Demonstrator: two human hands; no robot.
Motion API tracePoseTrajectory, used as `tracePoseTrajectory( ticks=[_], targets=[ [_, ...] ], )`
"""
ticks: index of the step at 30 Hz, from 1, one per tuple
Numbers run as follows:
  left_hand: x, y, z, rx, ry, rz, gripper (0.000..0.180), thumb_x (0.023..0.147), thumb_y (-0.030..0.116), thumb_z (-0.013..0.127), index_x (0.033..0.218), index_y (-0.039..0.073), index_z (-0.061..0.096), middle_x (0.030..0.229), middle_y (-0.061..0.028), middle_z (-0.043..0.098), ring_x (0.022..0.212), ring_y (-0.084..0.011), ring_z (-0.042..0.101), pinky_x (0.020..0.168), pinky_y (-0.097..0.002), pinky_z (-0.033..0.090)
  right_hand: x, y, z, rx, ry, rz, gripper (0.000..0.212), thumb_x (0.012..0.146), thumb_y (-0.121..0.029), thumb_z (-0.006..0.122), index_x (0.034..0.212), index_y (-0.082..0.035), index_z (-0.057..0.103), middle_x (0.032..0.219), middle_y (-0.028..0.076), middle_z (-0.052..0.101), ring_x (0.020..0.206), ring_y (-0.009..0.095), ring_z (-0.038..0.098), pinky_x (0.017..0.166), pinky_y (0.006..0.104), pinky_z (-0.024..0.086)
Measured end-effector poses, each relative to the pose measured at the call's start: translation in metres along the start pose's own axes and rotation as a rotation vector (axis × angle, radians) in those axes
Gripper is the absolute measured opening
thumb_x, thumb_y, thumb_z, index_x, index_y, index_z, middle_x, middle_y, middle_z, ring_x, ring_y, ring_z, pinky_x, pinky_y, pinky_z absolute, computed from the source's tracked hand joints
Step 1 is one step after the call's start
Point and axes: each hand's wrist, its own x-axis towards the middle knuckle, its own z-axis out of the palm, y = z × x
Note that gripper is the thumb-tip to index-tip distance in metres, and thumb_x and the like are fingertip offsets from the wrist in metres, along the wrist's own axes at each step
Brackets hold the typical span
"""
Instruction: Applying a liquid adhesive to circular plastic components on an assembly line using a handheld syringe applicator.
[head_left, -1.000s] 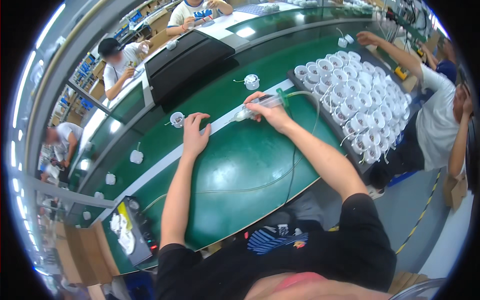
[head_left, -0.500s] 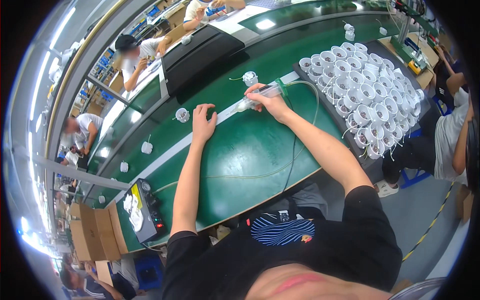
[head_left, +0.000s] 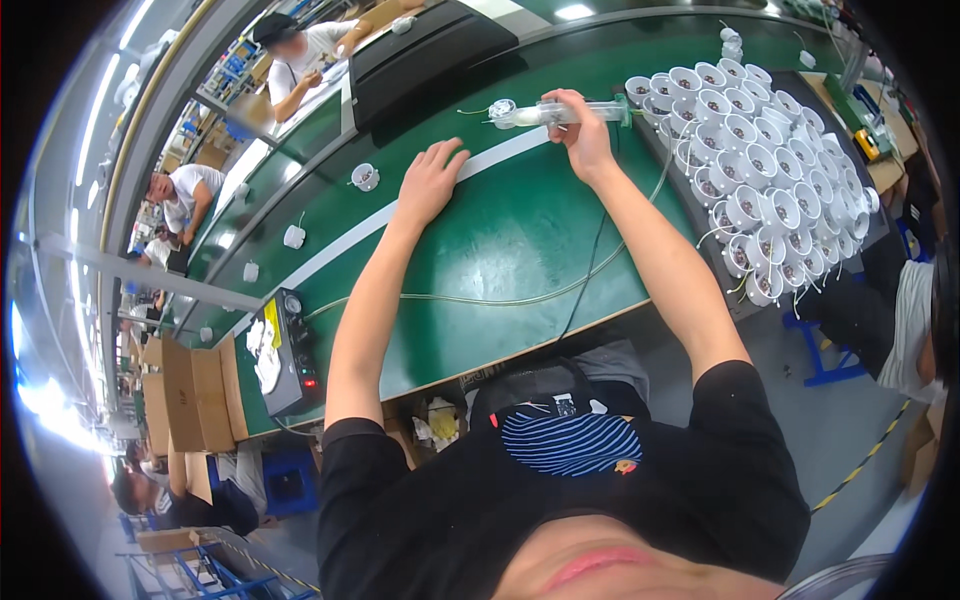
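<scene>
My right hand is closed around a clear dispensing syringe with a green cap, held nearly level. Its white nozzle end points left, at a small white cup-shaped part with a wire on the green belt. Whether the tip touches that part I cannot tell. My left hand is held over the pale strip at the belt's near edge, fingers stretched and holding nothing. Left of it, another white cup-shaped part stands on the belt. A thin clear hose loops over the green tabletop.
Many white cups with wires stand packed on a dark tray at the right. A control box with a red light and an open cardboard box are at the left. Co-workers sit beyond the belt.
My right hand has moved away and rightward, bringing the syringe level with its nozzle end by the white part. My left hand has shifted slightly right. The head view has also shifted.
</scene>
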Motion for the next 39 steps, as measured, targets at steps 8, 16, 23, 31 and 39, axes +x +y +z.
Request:
tracePoseTrajectory(
  ticks=[8, 16, 23, 31, 39],
  targets=[
    [0.072, 0.003, 0.038, 0.06, -0.185, 0.029, 0.042, 0.093, 0.009, 0.06, 0.133, 0.016, 0.065, 0.162, -0.0035, 0.043, 0.146, -0.0256, 0.047, 0.088, -0.0404, 0.062, -0.004, 0.0, 0.004, -0.033, 0.002, -0.006, 0.028, 0.098, -0.033, 0.064, 0.099, -0.006, 0.071, 0.093, 0.004, 0.065, 0.067, 0.013, 0.056, 0.061, 0.0266, 0.043],
    [0.059, -0.013, 0.064, -0.08, 0.033, -0.287, 0.038, 0.092, 0.014, 0.068, 0.129, 0.011, 0.063, 0.133, -0.0171, 0.067, 0.117, -0.0354, 0.068, 0.099, -0.0464, 0.056, 0.0, 0.007, 0.004, -0.113, -0.024, 0.024, 0.032, 0.102, -0.035, 0.06, 0.106, -0.004, 0.069, 0.087, 0.005, 0.064, 0.069, 0.014, 0.055, 0.062, 0.0295, 0.04],
    [-0.024, 0.021, -0.009, -1.166, 0.108, -0.718, 0.057, 0.086, 0.004, 0.081, 0.136, 0.006, 0.054, 0.133, -0.0084, 0.067, 0.124, -0.021, 0.065, 0.113, -0.0362, 0.049, -0.015, 0.021, 0.022, -0.247, -0.14, 0.061, 0.031, 0.105, -0.029, 0.057, 0.112, 0.0, 0.066, 0.095, 0.01, 0.065, 0.075, 0.019, 0.062, 0.063, 0.0316, 0.048],
    [-0.058, 0.023, -0.036, -1.057, -0.034, -0.607, 0.053, 0.086, 0.011, 0.078, 0.136, 0.005, 0.063, 0.129, -0.0104, 0.069, 0.116, -0.0214, 0.067, 0.106, -0.0348, 0.052, -0.03, 0.047, 0.042, -0.348, -0.343, 0.153, 0.031, 0.101, -0.027, 0.065, 0.117, 0.001, 0.065, 0.104, 0.015, 0.07, 0.079, 0.023, 0.07, 0.07, 0.0344, 0.057],
    [-0.064, 0.025, -0.031, -1.1, 0.022, -0.597, 0.057, 0.083, 0.006, 0.078, 0.138, 0.006, 0.064, 0.132, -0.0099, 0.069, 0.119, -0.0213, 0.067, 0.111, -0.0356, 0.051, -0.033, 0.045, 0.037, -0.552, -0.341, 0.111, 0.029, 0.1, -0.023, 0.066, 0.116, 0.001, 0.066, 0.103, 0.014, 0.07, 0.083, 0.023, 0.07, 0.073, 0.0338, 0.056]
  ],
)
